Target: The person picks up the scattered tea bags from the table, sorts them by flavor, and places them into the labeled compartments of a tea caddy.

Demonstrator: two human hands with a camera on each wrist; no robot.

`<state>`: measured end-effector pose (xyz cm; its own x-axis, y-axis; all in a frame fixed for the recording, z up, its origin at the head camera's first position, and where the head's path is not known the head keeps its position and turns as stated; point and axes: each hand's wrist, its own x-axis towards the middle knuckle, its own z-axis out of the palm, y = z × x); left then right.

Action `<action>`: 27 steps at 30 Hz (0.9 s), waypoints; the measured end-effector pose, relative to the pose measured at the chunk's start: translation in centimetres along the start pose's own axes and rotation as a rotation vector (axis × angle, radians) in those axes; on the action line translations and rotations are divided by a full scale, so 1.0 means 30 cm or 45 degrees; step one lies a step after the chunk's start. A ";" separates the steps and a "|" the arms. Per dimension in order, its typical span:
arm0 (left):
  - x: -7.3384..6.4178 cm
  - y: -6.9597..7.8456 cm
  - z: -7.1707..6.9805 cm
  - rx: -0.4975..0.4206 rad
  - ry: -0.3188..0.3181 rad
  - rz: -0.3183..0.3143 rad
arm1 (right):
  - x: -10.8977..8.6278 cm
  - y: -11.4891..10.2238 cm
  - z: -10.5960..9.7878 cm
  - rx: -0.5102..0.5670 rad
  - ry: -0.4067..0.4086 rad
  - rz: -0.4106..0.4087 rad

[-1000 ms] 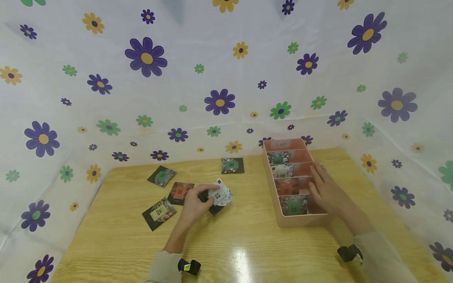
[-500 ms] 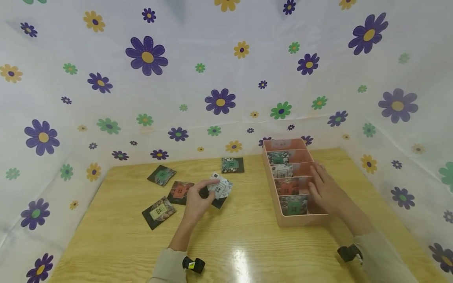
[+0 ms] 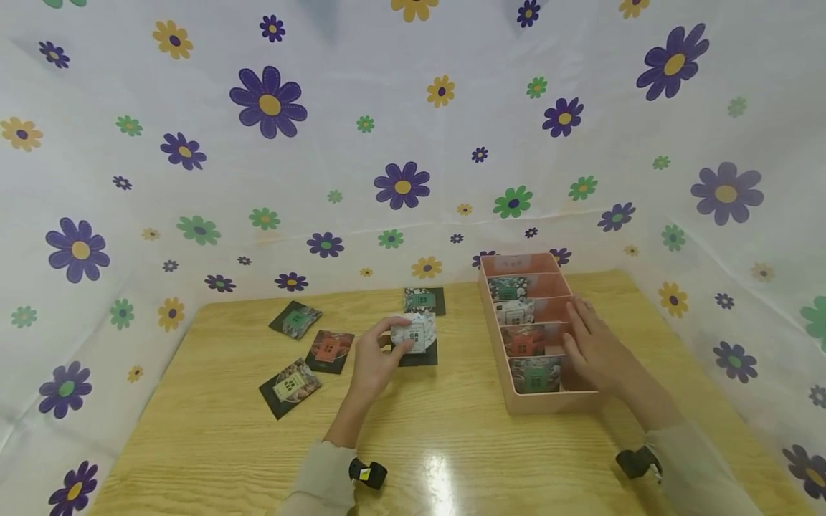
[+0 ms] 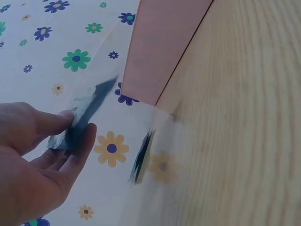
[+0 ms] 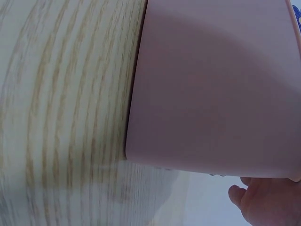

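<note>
And the left hand (image 3: 376, 358) is pinching the white packet (image 3: 422, 331) at nine o'clock from the box (image 3: 548, 403), where the right hand (image 3: 599, 352) is resting, fingers extended, this packet looking light, flexible, perhaps slick, its nine-o'clock edge suiting a gentle pinch.

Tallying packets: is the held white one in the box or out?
Out: the left hand holds the white packet apart from the pink box.
</note>
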<state>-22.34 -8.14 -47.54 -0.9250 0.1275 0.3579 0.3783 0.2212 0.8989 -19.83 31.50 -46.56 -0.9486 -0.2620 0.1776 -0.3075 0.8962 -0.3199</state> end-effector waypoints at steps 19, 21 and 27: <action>0.102 0.081 0.160 -0.247 -0.083 0.049 | 0.017 0.007 0.019 0.060 0.020 -0.020; 0.125 0.091 0.199 -0.238 -0.092 0.084 | 0.014 0.017 0.012 0.056 0.027 -0.016; 0.179 0.114 0.302 -0.179 -0.098 0.139 | 0.005 0.008 0.000 0.053 0.027 -0.028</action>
<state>-25.70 2.07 -44.85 -0.8712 0.2183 0.4397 0.4625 0.0651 0.8842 -20.05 31.66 -46.61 -0.9398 -0.2734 0.2049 -0.3316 0.8746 -0.3537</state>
